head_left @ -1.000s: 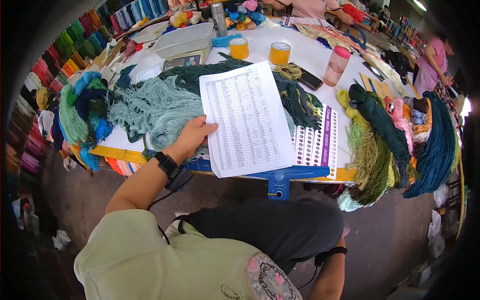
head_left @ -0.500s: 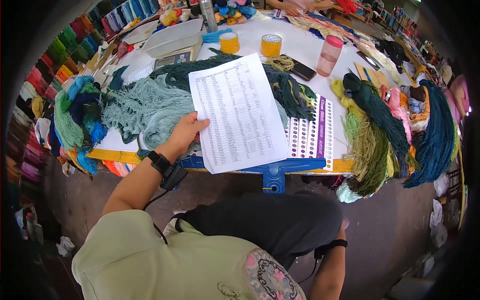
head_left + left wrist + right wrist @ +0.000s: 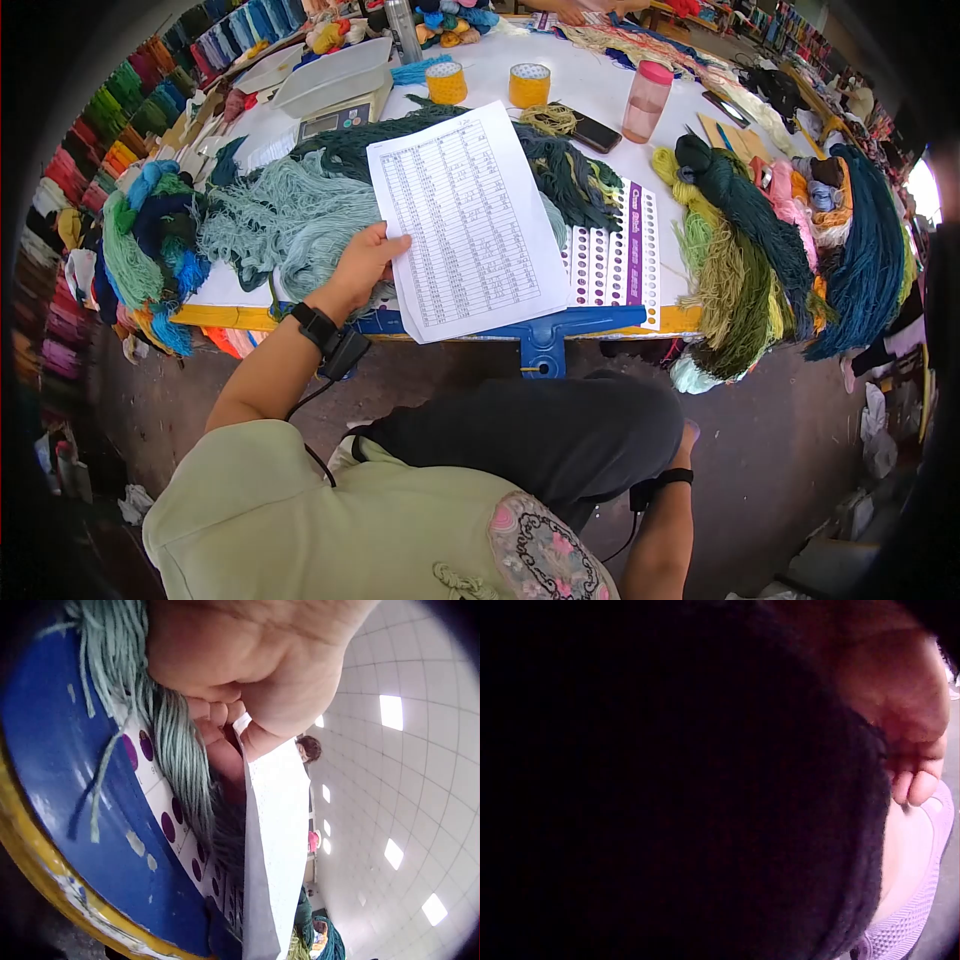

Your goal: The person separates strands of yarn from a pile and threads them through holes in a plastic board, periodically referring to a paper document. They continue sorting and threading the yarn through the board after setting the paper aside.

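Printed sheets (image 3: 465,225), a small stack covered in table rows, are pinched at their left edge by my left hand (image 3: 362,262), thumb on top. In the left wrist view the fingers of that hand (image 3: 255,667) curl behind the paper (image 3: 277,840), beside pale green yarn (image 3: 180,750). The sheets partly cover dark green yarn (image 3: 565,180) and a colour card with purple dots (image 3: 610,265). My right hand (image 3: 900,697) is low by the dark trouser leg (image 3: 855,825) and a lilac shoe (image 3: 922,900), its fingers loosely curled, with no object seen in them.
Pale green yarn (image 3: 290,215) lies left of the sheets, bundled skeins (image 3: 740,240) to the right. Behind are two yellow tape rolls (image 3: 529,86), a phone (image 3: 595,131), a pink-lidded bottle (image 3: 647,102) and a plastic tub (image 3: 335,78) on a scale. A blue clamp-like piece (image 3: 545,345) lines the table's front edge.
The table and everything on it have shifted a little left and up in the head view. My left hand still holds the sheets, and my right arm stays low.
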`<state>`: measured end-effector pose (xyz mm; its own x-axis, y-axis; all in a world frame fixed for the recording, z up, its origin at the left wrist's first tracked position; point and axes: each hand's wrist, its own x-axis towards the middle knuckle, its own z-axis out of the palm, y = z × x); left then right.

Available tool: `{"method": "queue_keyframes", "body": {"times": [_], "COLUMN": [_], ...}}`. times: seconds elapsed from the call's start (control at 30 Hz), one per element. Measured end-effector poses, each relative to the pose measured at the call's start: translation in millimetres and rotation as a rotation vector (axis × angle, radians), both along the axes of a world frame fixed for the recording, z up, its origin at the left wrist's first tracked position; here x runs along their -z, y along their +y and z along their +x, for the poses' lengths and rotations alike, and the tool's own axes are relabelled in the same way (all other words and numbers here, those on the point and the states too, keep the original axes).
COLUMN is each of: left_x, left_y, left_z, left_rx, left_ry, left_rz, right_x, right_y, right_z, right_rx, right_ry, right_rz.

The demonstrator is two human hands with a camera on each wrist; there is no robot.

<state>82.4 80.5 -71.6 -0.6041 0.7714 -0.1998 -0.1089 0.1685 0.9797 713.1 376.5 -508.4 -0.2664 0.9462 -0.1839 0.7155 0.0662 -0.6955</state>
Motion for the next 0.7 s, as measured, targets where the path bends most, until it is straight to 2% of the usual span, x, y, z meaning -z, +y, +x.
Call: {"method": "queue_keyframes", "body": {"times": [0.07,0.27,0.37,0.4,0.47,0.5,0.57,0.6,0.67,0.7], "left_x": [1.8,1.9,5.3,5.9,6.8,7.1,12.3,14.7,12.5,9.8], "left_y": [-1.2,0.2,-1.6,-2.1,-2.4,-2.5,-2.0,-1.6,-0.8,-0.3], "left_z": [-3.1,-1.8,-2.5,-4.7,-5.5,-6.1,-9.9,-10.5,-7.2,-6.1], "left_rx": [0.006,-0.005,-0.015,-0.010,-0.009,0.001,-0.006,-0.010,-0.019,-0.026], "left_ry": [0.001,-0.027,-0.011,0.016,0.007,-0.001,0.004,0.007,0.008,0.016], "left_rz": [-0.003,0.020,0.020,0.002,0.007,0.009,0.016,0.020,0.011,0.005], "right_x": [8.0,-78.6,-129.4,-132.3,-137.9,-120.3,-69.3,-78.0,-118.6,-143.7], "right_y": [-2.7,-46.2,-57.8,-57.4,-58.5,-54.7,-40.2,-39.4,-48.1,-58.3], "right_z": [9.2,-12.0,-48.6,-50.9,-55.5,-48.7,-27.4,-30.7,-46.7,-56.0], "right_rx": [0.006,0.027,0.032,0.026,0.150,0.145,0.143,0.142,0.065,0.072], "right_ry": [0.019,-0.167,-0.289,-0.290,0.004,0.005,0.261,0.258,0.634,0.634], "right_rz": [0.002,0.040,0.048,0.051,-0.059,-0.058,-0.133,-0.134,-0.419,-0.422]}}
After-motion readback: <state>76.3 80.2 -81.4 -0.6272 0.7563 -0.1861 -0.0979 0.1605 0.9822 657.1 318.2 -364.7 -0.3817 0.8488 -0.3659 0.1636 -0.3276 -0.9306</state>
